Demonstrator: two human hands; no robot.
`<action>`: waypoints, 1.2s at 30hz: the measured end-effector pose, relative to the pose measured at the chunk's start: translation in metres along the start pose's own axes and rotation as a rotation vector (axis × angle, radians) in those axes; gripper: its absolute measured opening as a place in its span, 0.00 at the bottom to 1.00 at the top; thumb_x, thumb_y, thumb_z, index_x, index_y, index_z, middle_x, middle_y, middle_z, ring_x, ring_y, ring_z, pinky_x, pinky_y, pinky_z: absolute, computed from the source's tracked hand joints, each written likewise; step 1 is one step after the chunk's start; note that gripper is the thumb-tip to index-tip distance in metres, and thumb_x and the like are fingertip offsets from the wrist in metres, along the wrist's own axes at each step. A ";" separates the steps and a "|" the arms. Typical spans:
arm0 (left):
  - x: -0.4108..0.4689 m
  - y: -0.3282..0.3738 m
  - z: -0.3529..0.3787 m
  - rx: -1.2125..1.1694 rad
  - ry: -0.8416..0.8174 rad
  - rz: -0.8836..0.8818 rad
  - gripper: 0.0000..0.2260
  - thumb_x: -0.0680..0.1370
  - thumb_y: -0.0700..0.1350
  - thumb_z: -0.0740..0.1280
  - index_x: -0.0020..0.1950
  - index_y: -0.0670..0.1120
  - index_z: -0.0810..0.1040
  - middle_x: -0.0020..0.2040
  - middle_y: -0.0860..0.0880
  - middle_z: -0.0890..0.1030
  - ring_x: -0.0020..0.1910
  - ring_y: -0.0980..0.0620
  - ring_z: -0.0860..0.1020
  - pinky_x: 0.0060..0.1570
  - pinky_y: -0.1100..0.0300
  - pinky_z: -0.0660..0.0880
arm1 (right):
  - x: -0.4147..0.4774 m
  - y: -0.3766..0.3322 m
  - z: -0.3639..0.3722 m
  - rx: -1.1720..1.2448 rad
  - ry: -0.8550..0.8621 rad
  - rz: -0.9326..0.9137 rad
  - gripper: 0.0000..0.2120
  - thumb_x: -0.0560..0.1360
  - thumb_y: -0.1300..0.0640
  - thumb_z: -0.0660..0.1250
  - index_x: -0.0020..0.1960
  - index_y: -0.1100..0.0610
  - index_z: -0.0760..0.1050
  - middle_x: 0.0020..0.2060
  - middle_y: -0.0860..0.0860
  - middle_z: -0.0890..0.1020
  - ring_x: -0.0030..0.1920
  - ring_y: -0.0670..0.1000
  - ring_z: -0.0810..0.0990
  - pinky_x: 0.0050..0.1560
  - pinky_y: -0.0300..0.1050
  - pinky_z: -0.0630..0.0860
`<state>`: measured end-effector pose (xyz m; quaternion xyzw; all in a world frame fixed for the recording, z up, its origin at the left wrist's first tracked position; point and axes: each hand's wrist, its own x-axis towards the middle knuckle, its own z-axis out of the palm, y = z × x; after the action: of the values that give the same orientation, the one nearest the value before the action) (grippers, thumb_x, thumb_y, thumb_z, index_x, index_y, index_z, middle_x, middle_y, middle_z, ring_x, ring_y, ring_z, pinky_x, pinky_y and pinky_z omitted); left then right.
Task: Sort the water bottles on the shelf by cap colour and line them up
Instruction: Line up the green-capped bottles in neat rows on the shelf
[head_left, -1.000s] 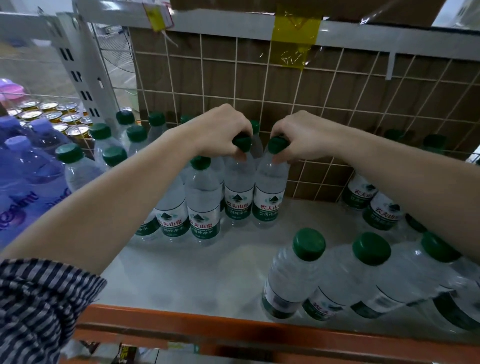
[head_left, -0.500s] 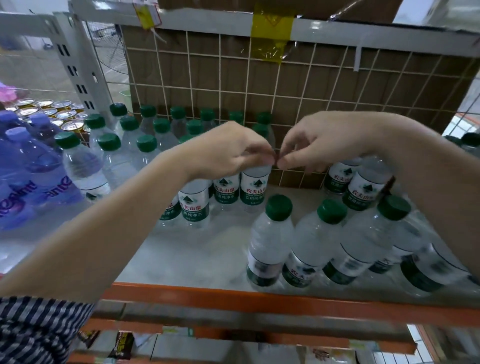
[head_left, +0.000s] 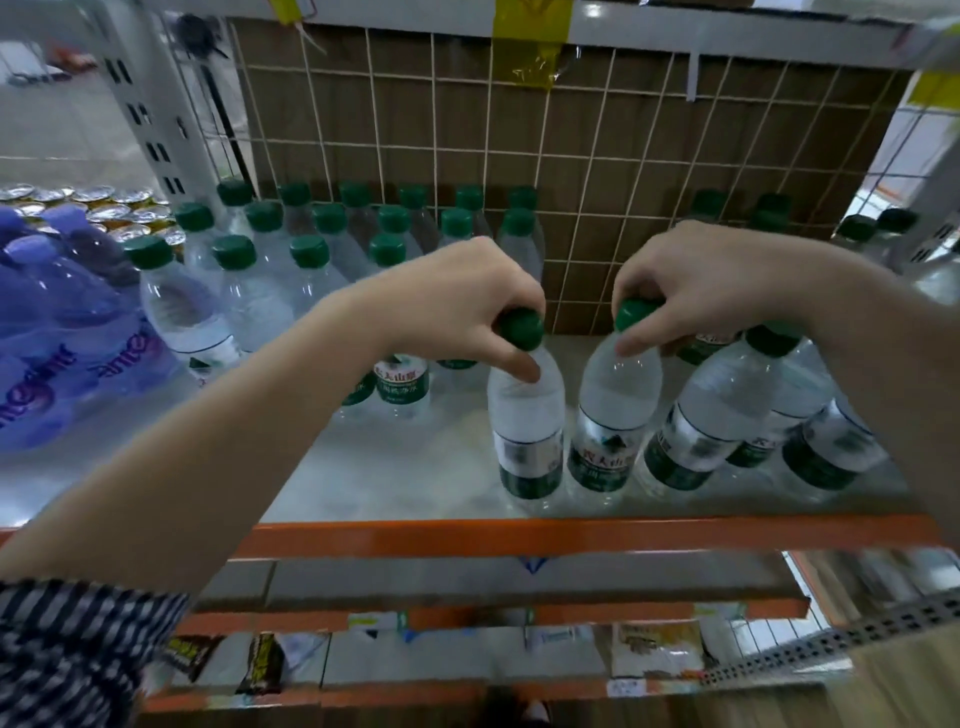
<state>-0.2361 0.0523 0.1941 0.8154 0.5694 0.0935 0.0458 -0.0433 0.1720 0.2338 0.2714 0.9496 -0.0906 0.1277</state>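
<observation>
Two clear water bottles with green caps stand near the shelf's front edge. My left hand (head_left: 467, 301) grips the cap and neck of the left bottle (head_left: 527, 431). My right hand (head_left: 685, 286) grips the cap of the right bottle (head_left: 610, 421), which tilts slightly. Several green-capped bottles (head_left: 311, 249) stand in rows at the back left. A few more green-capped bottles (head_left: 711, 415) lean to the right of the held pair, partly hidden by my right forearm.
The white shelf (head_left: 405, 478) has an orange front rail (head_left: 519, 535) and a wire grid back (head_left: 571, 156). A pack of purple-capped bottles (head_left: 57, 322) and gold-lidded cans (head_left: 104, 202) sit at the left. Packaged goods lie on the lower shelf (head_left: 467, 660).
Both hands left the back-row bottles, drew back towards the front of the shelf, and now each grips the cap of a front-row bottle.
</observation>
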 end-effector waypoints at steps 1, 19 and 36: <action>-0.003 -0.006 -0.002 -0.018 0.002 0.009 0.15 0.73 0.58 0.70 0.49 0.48 0.79 0.39 0.56 0.77 0.38 0.62 0.74 0.40 0.70 0.69 | 0.003 -0.003 0.001 -0.011 0.020 -0.014 0.13 0.70 0.44 0.72 0.49 0.50 0.79 0.40 0.49 0.84 0.37 0.44 0.83 0.42 0.46 0.83; 0.007 -0.077 -0.020 0.098 0.109 -0.164 0.18 0.73 0.52 0.73 0.60 0.47 0.80 0.48 0.53 0.82 0.43 0.57 0.76 0.46 0.63 0.70 | 0.106 -0.025 -0.001 0.082 0.257 -0.046 0.14 0.71 0.49 0.74 0.51 0.57 0.79 0.36 0.49 0.82 0.31 0.41 0.81 0.29 0.33 0.72; 0.007 -0.078 -0.012 0.128 0.151 -0.252 0.19 0.71 0.54 0.74 0.57 0.44 0.81 0.48 0.49 0.82 0.47 0.49 0.79 0.49 0.53 0.77 | 0.093 -0.024 0.009 0.128 0.324 -0.029 0.17 0.71 0.48 0.74 0.55 0.57 0.80 0.47 0.52 0.83 0.43 0.48 0.80 0.39 0.39 0.76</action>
<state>-0.3083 0.0857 0.1928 0.7293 0.6740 0.1114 -0.0379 -0.1307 0.1960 0.2002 0.2763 0.9539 -0.1078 -0.0460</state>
